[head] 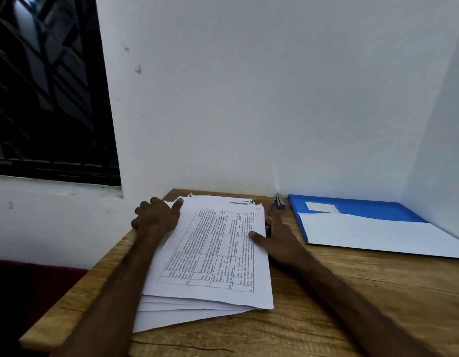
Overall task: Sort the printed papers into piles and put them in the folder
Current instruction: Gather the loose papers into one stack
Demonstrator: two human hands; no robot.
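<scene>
While the stack of printed papers (210,253) lies on the table (326,292) between my separated hands, my left hand (155,216) curls at its far left corner, thumb on top, fingertips hidden, so I cannot tell whether it grips. My right hand (280,240) rests straight-fingered along the right edge, thumb on the sheet. The open blue folder (365,208), to the right, is cut off by the frame.
</scene>
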